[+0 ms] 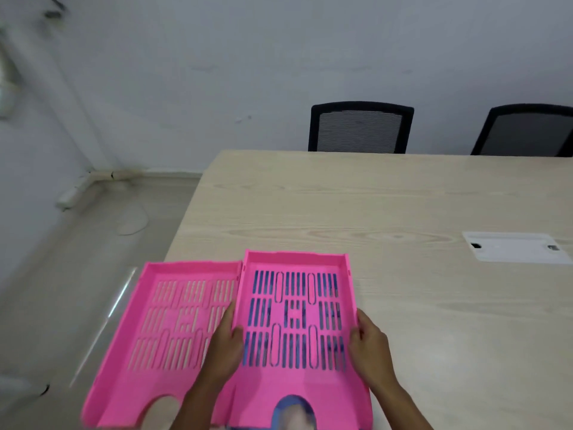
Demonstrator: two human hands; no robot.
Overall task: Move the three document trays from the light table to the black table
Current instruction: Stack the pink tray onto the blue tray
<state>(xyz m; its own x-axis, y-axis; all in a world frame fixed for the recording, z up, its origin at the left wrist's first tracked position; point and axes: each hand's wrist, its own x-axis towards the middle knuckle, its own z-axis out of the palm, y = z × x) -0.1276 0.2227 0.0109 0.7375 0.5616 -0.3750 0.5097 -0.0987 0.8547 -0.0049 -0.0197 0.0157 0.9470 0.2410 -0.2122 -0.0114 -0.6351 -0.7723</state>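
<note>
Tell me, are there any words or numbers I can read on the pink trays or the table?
None can be read.
Held pink slotted plastic tray: no print visible.
Second pink slotted plastic tray, lying beside it: no print visible.
White rectangular panel set in the light wooden table: small dark marks, too blurred to tell whether they are print.

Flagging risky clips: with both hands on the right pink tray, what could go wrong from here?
1. The lifted tray, held only at its side walls by the left hand and right hand, could slip or tilt.
2. The other tray overhangs the light table edge; a bump might knock it off.
</note>
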